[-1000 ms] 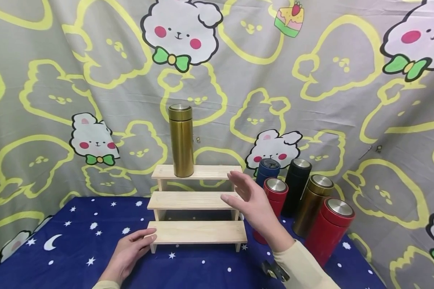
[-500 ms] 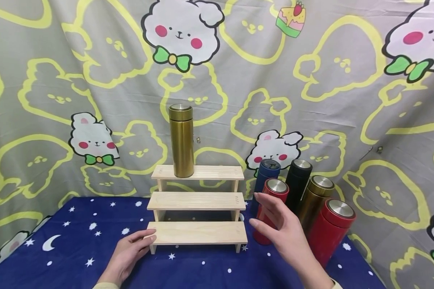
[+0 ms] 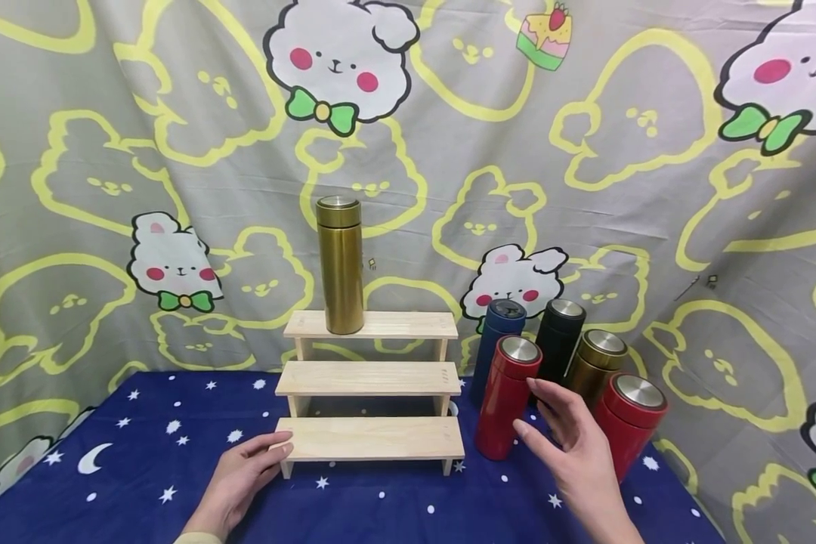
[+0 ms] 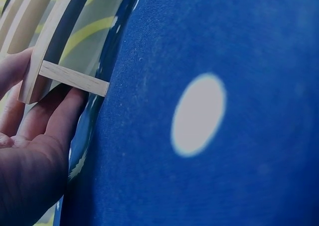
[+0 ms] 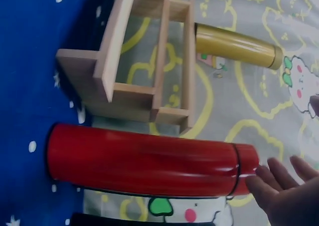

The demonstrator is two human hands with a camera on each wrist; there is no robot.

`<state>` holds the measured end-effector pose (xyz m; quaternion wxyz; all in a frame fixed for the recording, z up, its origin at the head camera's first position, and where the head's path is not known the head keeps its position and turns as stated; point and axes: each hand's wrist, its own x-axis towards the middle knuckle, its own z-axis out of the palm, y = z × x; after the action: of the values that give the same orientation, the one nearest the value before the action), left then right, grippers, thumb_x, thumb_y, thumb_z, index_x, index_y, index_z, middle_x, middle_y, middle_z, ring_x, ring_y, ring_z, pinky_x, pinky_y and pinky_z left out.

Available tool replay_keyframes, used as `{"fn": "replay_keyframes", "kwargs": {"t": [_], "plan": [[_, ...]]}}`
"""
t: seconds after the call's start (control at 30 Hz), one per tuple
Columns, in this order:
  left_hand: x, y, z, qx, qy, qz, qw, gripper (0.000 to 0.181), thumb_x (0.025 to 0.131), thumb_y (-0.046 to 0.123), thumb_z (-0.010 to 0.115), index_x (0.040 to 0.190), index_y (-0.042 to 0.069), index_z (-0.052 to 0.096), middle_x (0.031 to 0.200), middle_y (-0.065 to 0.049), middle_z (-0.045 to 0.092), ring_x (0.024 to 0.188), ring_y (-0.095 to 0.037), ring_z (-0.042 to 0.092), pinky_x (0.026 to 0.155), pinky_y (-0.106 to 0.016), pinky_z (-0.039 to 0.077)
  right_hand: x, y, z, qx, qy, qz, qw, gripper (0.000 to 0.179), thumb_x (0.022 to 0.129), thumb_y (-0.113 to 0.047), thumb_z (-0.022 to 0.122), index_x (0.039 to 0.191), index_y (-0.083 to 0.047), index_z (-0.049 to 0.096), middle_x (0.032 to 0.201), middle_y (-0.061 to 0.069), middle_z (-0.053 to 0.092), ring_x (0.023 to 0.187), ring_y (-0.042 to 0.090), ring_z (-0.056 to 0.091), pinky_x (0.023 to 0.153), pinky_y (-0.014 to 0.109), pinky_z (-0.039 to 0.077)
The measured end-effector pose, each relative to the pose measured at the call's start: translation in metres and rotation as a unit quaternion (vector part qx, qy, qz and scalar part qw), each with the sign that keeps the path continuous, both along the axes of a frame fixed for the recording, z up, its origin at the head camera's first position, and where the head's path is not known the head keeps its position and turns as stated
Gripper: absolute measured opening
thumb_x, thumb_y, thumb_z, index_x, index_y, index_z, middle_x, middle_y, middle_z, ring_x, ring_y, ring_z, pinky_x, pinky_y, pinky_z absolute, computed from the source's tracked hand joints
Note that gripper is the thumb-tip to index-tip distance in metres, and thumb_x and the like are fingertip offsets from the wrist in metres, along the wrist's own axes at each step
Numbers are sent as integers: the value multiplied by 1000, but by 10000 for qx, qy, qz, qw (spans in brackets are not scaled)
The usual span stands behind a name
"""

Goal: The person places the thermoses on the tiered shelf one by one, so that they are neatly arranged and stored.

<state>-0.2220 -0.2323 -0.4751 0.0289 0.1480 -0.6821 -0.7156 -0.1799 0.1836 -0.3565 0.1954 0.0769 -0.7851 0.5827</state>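
Observation:
A three-tier wooden display stand (image 3: pixel 370 438) stands on the blue cloth. My left hand (image 3: pixel 245 480) grips the left end of its lowest step, thumb above and fingers beneath the board (image 4: pixel 47 46). Upright on the top step is a gold thermos (image 3: pixel 341 279). My right hand (image 3: pixel 578 453) is beside a slim red thermos (image 3: pixel 506 408), fingers spread and slightly bent with nothing held. In the right wrist view its fingertips are close to the cap of the red thermos (image 5: pixel 144 161); whether they touch it I cannot tell.
Behind the slim red thermos stand a blue thermos (image 3: pixel 493 351) and a black thermos (image 3: pixel 559 340). A brown-gold thermos (image 3: pixel 595 370) and a wider red thermos (image 3: pixel 629 423) are partly hidden by my right hand. A patterned grey curtain (image 3: pixel 408 159) hangs behind.
My right hand has moved right and down, from beside the stand's upper steps to the right of the slim red thermos. My left hand stays on the lowest step.

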Motion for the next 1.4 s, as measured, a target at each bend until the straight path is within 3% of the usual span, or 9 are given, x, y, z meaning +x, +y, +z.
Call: {"fn": "replay_keyframes", "kwargs": {"t": [0.23, 0.33, 0.4, 0.5, 0.6, 0.93, 1.4], "plan": [[-1, -1, -1, 9, -43, 26, 10000, 34, 83, 10, 80, 113, -4, 71, 127, -20, 59, 96, -15, 62, 81, -29, 55, -5, 6, -13, 14, -112, -599, 9981, 63, 87, -14, 78, 140, -8, 45, 142, 5, 48, 133, 24, 40, 97, 7, 34], [-1, 0, -1, 1, -41, 12, 10000, 35, 84, 10, 79, 114, -4, 70, 127, -20, 58, 96, -15, 62, 82, -30, 55, -11, 7, -19, -59, -312, -670, 9973, 66, 87, -14, 78, 142, -6, 42, 145, 8, 44, 135, 27, 37, 97, 7, 33], [-1, 0, -1, -4, -51, 18, 10000, 36, 83, 11, 80, 114, -5, 70, 128, -21, 58, 96, -16, 62, 82, -31, 55, -15, 8, -23, -87, -440, -642, 9969, 70, 86, -13, 78, 144, -5, 39, 148, 11, 40, 137, 29, 35, 103, 13, 33], [-1, -1, -1, -16, -83, 27, 10000, 36, 83, 12, 80, 114, -4, 71, 129, -22, 57, 97, -16, 62, 83, -32, 55, -23, 10, -29, -203, -595, -482, 9969, 78, 86, -12, 78, 147, -2, 31, 152, 16, 33, 141, 31, 29, 112, 31, 29], [-1, -1, -2, -20, -83, 24, 10000, 36, 84, 11, 79, 115, -5, 70, 129, -22, 57, 97, -15, 62, 82, -31, 55, -32, 12, -35, -290, -761, -305, 9962, 84, 87, -12, 77, 151, 0, 22, 155, 21, 25, 143, 34, 22, 113, 47, 24], [-3, -3, 1, 0, -47, -29, 10000, 35, 84, 10, 79, 114, -4, 70, 128, -20, 58, 97, -15, 62, 83, -32, 55, -57, 13, -53, -48, -1200, -172, 9926, 97, 89, -28, 76, 155, -1, 11, 158, 24, 16, 145, 39, 13, 114, 52, 19], [-1, -3, -1, -14, -30, -16, 10000, 35, 84, 11, 79, 114, -4, 70, 127, -20, 59, 96, -16, 63, 84, -34, 55, -73, 13, -70, 48, -1295, -203, 9914, 92, 87, -30, 77, 151, 2, 19, 151, 26, 26, 140, 43, 24, 112, 58, 23]]}}
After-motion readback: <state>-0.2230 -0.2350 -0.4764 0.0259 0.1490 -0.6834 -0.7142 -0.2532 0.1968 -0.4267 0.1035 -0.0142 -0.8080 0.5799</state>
